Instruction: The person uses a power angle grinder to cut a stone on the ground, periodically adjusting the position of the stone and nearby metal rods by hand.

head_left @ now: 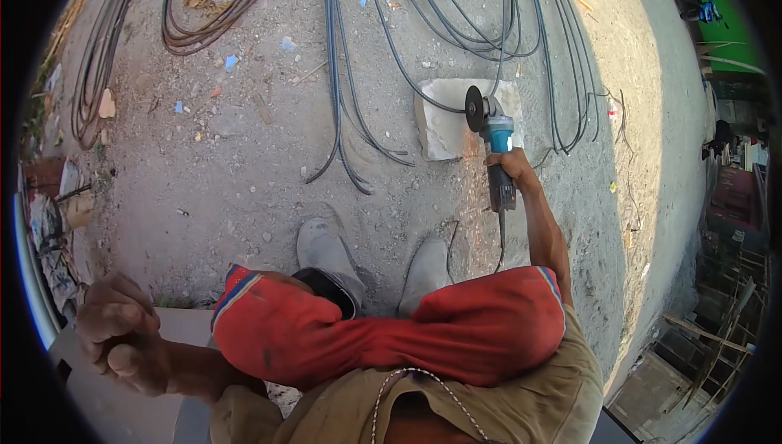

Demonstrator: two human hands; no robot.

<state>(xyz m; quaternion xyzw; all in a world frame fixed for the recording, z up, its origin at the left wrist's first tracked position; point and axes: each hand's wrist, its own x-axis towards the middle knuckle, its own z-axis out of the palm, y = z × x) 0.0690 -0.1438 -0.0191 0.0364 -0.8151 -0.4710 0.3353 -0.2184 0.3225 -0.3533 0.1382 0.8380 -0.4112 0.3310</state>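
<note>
Right fingers (pixel 506 160) wrap 1 grinder (pixel 498 138) (disc (pixel 474 108) beyond them).

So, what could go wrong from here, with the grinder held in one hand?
Only the right hand holds the angle grinder, the left hand being well away; if the disc catches on the dark rod, the tool might kick and be hard to control.

Orange streaks, probably sparks, spread below the disc toward the person and might reach the right shoe.

The power cord hangs near them and could be damaged.
</note>
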